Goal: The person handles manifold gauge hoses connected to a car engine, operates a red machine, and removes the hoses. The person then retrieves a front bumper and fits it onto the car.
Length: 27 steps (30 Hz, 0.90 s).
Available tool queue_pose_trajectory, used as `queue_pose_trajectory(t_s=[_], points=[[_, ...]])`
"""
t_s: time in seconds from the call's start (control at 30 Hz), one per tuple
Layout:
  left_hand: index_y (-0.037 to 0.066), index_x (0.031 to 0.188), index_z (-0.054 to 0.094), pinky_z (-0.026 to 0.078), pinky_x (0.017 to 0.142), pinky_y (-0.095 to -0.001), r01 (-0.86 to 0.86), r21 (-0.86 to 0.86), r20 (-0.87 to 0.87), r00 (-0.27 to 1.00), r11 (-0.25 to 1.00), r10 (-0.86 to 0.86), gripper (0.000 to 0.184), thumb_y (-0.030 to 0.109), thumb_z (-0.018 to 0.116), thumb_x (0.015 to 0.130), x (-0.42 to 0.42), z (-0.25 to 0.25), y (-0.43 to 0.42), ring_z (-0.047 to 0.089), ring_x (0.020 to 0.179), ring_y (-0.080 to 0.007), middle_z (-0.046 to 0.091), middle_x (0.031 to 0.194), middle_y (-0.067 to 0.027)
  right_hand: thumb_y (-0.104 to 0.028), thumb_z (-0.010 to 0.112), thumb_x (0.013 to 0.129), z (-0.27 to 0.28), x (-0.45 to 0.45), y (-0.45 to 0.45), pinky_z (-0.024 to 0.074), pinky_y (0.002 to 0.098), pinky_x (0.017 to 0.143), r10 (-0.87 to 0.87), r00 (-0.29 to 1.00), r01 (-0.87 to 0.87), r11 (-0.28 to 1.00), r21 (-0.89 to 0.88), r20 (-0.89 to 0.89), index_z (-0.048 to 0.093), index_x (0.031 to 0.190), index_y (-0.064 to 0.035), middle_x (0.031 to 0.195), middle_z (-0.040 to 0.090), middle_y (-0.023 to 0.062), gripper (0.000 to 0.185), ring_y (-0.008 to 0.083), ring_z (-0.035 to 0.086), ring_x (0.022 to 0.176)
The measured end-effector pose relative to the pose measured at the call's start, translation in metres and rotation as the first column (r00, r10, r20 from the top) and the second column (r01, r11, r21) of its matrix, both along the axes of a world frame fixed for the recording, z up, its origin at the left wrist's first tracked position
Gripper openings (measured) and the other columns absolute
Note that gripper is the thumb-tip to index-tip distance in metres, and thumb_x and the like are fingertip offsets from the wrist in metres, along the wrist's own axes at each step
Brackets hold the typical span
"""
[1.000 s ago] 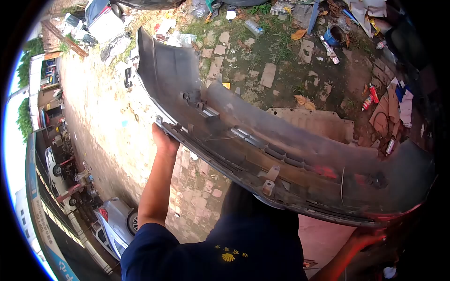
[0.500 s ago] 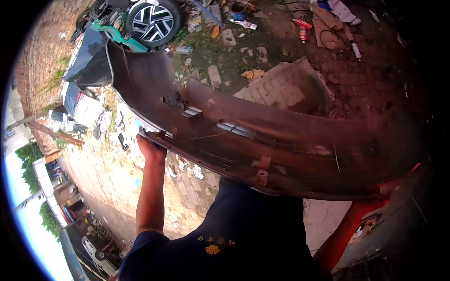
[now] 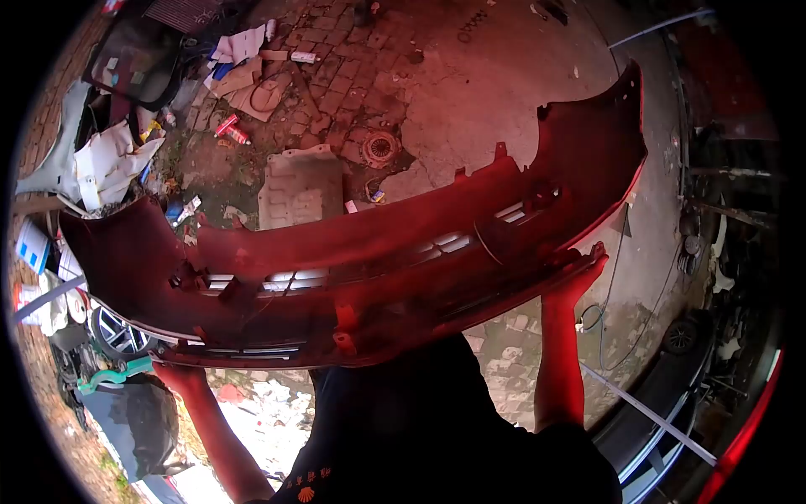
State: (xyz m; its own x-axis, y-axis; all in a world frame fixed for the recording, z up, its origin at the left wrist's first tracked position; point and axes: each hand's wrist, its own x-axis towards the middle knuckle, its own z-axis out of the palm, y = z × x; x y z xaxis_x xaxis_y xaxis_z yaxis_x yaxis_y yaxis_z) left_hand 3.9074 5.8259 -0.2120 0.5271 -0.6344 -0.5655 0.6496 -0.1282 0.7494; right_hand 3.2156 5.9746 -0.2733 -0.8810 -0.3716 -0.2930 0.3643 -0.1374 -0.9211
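Note:
A long car bumper [image 3: 294, 242] spans the view in front of my body, its hollow inner side with slots and brackets facing me. My left hand [image 3: 178, 375] grips its near edge toward the left end, the fingers partly hidden beneath it. Farther right, my right hand [image 3: 575, 281] is closed around the same edge, close to a small tab. The bumper is held up above the ground, its right end higher in view than its left.
A dented metal panel [image 3: 300, 189] and a round clutch-like part [image 3: 379, 149] lie on the brick ground beyond. To the left are a wheel [image 3: 122, 333] and a green part [image 3: 113, 375]. A dark car [image 3: 663, 403] stands at lower right, near a pole [image 3: 646, 412].
My view and body have turned to the right, and the bumper has swung along with them. Both hands keep their hold on it. The wheel now appears at lower left.

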Motion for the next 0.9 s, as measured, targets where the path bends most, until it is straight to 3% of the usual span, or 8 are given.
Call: queue_pose_trajectory(t_s=[0.17,0.27,0.37,0.47,0.53,0.57,0.7,0.9], points=[[0.003,0.112,0.058,0.051,0.096,-0.0554,0.129,0.008,0.006,0.992,0.992,-0.129,0.046,0.047,0.048,0.103,-0.060,0.085,0.034,0.060,0.096,-0.0308,0.060,0.095,-0.0134,-0.083,0.030,0.095,0.087,0.008,0.130,0.0509,0.0414,0.070,-0.266,0.960,0.264,0.964,0.038,0.083,0.058,0.090,-0.0059,0.060,0.054,0.0092,0.082,0.0292,0.059,0.064],[0.000,0.115,0.058,0.051,0.102,-0.0530,0.185,0.035,0.126,0.974,0.982,-0.188,0.042,0.039,0.046,0.106,-0.049,0.062,0.029,0.063,0.104,-0.0301,0.063,0.096,-0.0114,-0.086,0.030,0.093,0.056,0.031,0.198,0.0493,0.0391,0.071,-0.240,0.964,0.248,0.966,-0.069,0.112,0.056,0.063,-0.0046,0.060,0.053,0.0087,0.090,0.0281,0.057,0.065],[-0.004,0.122,0.054,0.057,0.095,-0.0478,0.365,-0.057,0.163,0.922,0.929,-0.352,0.043,0.036,0.045,0.108,0.010,0.059,0.047,0.067,0.094,-0.0283,0.064,0.094,-0.0110,-0.087,0.029,0.092,0.076,0.052,0.288,0.0492,0.0409,0.074,-0.239,0.963,0.253,0.961,-0.116,0.122,0.058,0.064,-0.0033,0.060,0.054,0.0101,0.093,0.0298,0.058,0.068],[-0.007,0.122,0.046,0.060,0.070,-0.0323,0.631,-0.048,0.652,0.607,0.774,-0.454,0.040,0.030,0.046,0.109,0.016,0.023,0.036,0.068,0.079,-0.0219,0.065,0.099,-0.0158,-0.088,0.029,0.091,0.057,0.099,0.313,0.0495,0.0425,0.078,-0.379,0.912,0.398,0.910,-0.119,0.156,0.058,0.062,-0.0028,0.060,0.055,0.0120,0.095,0.0319,0.059,0.070],[-0.002,0.125,0.049,0.059,0.070,-0.0362,0.629,-0.150,0.544,0.697,0.763,-0.468,0.040,0.035,0.045,0.109,-0.007,0.032,0.031,0.066,0.081,-0.0226,0.065,0.101,-0.0149,-0.088,0.028,0.091,0.044,0.129,0.330,0.0499,0.0436,0.081,-0.431,0.884,0.458,0.877,-0.143,0.181,0.058,0.061,-0.0022,0.061,0.056,0.0140,0.096,0.0338,0.060,0.072],[0.003,0.124,0.051,0.058,0.074,-0.0388,0.489,-0.102,0.210,0.862,0.866,-0.461,0.040,0.039,0.047,0.108,-0.046,0.135,0.085,0.064,0.086,-0.0251,0.065,0.107,-0.0135,-0.088,0.029,0.091,0.071,0.141,0.364,0.0503,0.0437,0.081,-0.453,0.872,0.480,0.864,-0.150,0.184,0.058,0.062,-0.0025,0.061,0.056,0.0142,0.095,0.0340,0.060,0.071],[0.011,0.125,0.050,0.058,0.078,-0.0450,0.733,-0.238,0.481,0.659,0.637,-0.579,0.039,0.044,0.054,0.105,-0.015,0.079,0.020,0.065,0.092,-0.0296,0.062,0.113,-0.0113,-0.080,0.041,0.094,0.093,0.166,0.402,0.0554,0.0507,0.077,-0.519,0.820,0.567,0.796,-0.214,0.241,0.054,0.076,-0.0097,0.059,0.047,0.0077,0.074,0.0302,0.055,0.063],[0.011,0.134,0.052,0.055,0.093,-0.0531,0.719,-0.218,0.280,0.694,0.660,-0.664,0.037,0.036,0.052,0.106,-0.102,0.108,0.020,0.063,0.112,-0.0332,0.062,0.129,-0.0111,-0.080,0.046,0.093,0.093,0.162,0.463,0.0553,0.0420,0.068,-0.658,0.729,0.683,0.686,-0.249,0.186,0.036,0.058,-0.0188,0.052,0.040,-0.0024,0.071,0.0213,0.050,0.055]])
